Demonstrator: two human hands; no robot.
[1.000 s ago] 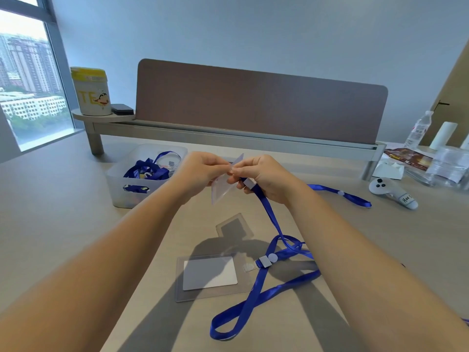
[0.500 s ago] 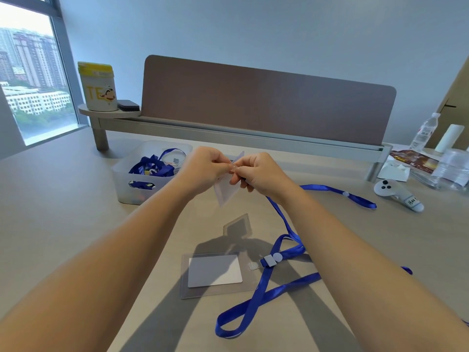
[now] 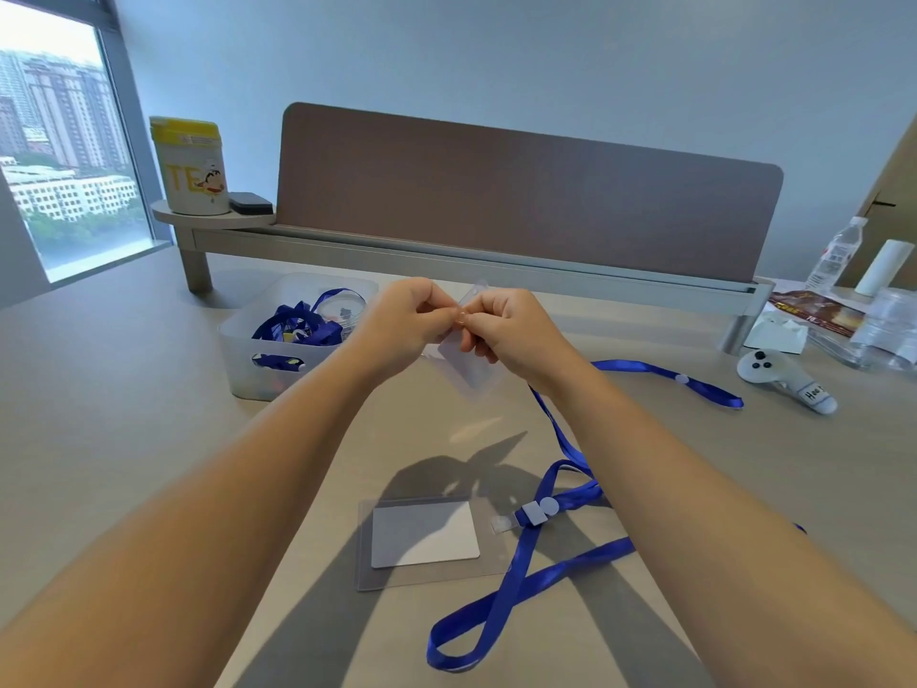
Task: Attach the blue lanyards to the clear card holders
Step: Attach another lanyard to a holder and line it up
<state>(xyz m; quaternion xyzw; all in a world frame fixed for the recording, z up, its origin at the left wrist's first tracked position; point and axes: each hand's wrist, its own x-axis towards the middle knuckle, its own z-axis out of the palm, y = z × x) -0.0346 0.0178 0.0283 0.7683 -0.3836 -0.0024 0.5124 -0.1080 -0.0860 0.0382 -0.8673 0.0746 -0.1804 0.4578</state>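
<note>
**Inspector A:** Firstly, the far left: a yellow-lidded canister [image 3: 191,166] stands on the end of the desk shelf [image 3: 213,222], a small dark block [image 3: 251,203] just beside it. Below, on the table [image 3: 99,414], a translucent bin [image 3: 270,360] holds a tangle of blue lanyards [image 3: 297,325].

**Inspector B:** And the hands?

**Inspector A:** Both raised above the table, meeting at the fingertips. The left hand [image 3: 404,317] has its fingers curled, thumb and forefinger pinching the top edge of a clear card holder [image 3: 469,362], which hangs tilted below the knuckles. The right hand [image 3: 511,325] is likewise curled, pinching at the same top edge. A blue lanyard [image 3: 560,429] runs down from under the right hand; whether its clip is through the slot, I cannot tell.

**Inspector B:** On the table itself?

**Inspector A:** A second clear card holder [image 3: 426,543] lies flat with a white card inside. A lanyard clip [image 3: 533,513] rests just beside its right edge, strap looped toward the near edge.

**Inspector B:** Further right?

**Inspector A:** A white controller [image 3: 784,379], then a water bottle [image 3: 838,253] and a white roll [image 3: 885,268] at the far edge.
</note>
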